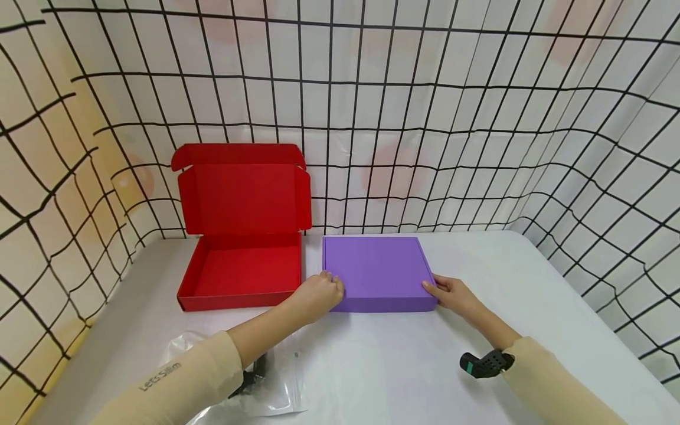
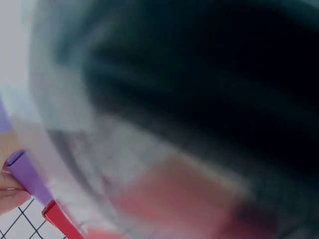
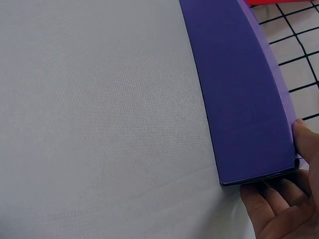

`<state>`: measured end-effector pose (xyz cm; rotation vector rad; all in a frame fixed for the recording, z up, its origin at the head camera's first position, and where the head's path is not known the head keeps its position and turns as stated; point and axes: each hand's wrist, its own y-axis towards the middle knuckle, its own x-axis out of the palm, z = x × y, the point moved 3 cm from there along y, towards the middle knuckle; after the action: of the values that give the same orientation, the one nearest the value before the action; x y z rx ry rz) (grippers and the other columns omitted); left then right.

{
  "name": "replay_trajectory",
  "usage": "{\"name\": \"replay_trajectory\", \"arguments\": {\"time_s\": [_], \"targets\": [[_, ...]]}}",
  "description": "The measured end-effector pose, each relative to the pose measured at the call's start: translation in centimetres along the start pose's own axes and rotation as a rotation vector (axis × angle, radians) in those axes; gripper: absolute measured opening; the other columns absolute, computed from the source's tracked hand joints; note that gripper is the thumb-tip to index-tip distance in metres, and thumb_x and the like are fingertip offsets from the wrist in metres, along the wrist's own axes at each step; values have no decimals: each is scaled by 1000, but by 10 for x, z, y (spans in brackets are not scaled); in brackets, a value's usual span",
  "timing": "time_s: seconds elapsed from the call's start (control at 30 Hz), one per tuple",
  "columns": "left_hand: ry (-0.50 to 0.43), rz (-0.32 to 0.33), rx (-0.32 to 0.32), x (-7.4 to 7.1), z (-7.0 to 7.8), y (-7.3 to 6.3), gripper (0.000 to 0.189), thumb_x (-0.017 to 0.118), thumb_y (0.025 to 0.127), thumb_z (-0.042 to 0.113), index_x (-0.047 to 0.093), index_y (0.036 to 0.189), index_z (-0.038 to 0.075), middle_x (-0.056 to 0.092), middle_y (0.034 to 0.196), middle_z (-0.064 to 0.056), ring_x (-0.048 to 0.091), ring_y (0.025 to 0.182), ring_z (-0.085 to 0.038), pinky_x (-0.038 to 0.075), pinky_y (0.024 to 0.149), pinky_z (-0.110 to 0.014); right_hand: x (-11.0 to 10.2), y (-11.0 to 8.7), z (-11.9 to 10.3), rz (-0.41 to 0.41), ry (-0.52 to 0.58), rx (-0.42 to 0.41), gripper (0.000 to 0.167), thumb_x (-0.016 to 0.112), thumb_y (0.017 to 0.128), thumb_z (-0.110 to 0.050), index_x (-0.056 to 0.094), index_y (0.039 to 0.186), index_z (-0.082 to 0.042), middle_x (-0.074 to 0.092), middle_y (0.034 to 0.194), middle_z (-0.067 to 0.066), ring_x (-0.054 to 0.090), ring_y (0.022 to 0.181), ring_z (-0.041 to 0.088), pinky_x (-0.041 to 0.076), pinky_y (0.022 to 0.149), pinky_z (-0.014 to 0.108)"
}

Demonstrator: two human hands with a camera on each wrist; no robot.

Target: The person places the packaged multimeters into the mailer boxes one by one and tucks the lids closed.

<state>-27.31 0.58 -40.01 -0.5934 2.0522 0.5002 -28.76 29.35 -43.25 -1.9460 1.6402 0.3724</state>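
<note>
A closed purple cardboard box (image 1: 377,268) lies flat on the white table, its front side facing me. My left hand (image 1: 320,295) grips the box's left edge near the front corner, fingers curled. In the left wrist view, part of that hand (image 2: 12,196) shows at the left edge beside purple card. With its thumb on top and its fingers against the end, my right hand (image 1: 451,293) holds the right front corner. The right wrist view shows this grip from close up, the fingers (image 3: 259,206) bent under the box's end.
Left of the purple box stands an open red box (image 1: 249,271), lid raised. A clear plastic bag (image 1: 281,383) with something black in it lies under my left forearm; it blurs much of the left wrist view. Black wire grid (image 1: 340,127) lines the table's back and sides.
</note>
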Motion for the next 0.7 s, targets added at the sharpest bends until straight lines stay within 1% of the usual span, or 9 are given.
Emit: {"name": "replay_trajectory", "arguments": {"time_s": [0.1,0.3,0.43,0.5,0.6,0.7], "targets": [[-24,15,-11,0,0,1,32,75,76,18,67,103,4,70,92,-7,66,78,-20,55,67,-27,0,0,0,-3,2,-2,72,52,92,-41,28,139,10,43,132,30,50,117,38,49,87,38],[-75,-1,-17,-1,-2,2,28,76,75,18,68,99,6,69,85,-6,66,76,-19,55,69,-25,0,-1,0,-2,-3,-13,71,51,93,-39,28,138,11,42,132,31,50,117,39,49,88,39],[-56,-20,11,-2,-3,2,25,76,76,20,69,97,7,68,82,-4,66,74,-17,55,69,-24,1,-1,0,-1,-11,-19,70,51,94,-38,28,138,12,42,132,31,50,117,40,49,87,40],[-55,-20,30,-3,-5,2,20,75,77,18,69,93,9,68,80,-2,65,72,-15,54,67,-24,1,-1,1,-1,-7,-21,69,51,94,-37,29,137,12,42,132,31,50,117,40,49,87,40],[-91,-34,48,-6,-9,1,15,74,77,17,70,90,10,67,78,-1,64,71,-15,55,66,-25,1,-1,1,-1,-4,-28,68,51,94,-36,29,137,12,42,131,32,50,117,40,49,87,40],[-142,-70,54,-7,-13,1,15,74,76,18,69,88,11,67,78,-1,63,70,-15,55,66,-26,1,-1,0,-5,0,-28,69,51,94,-36,29,137,12,42,132,32,49,117,40,49,87,40]]}}
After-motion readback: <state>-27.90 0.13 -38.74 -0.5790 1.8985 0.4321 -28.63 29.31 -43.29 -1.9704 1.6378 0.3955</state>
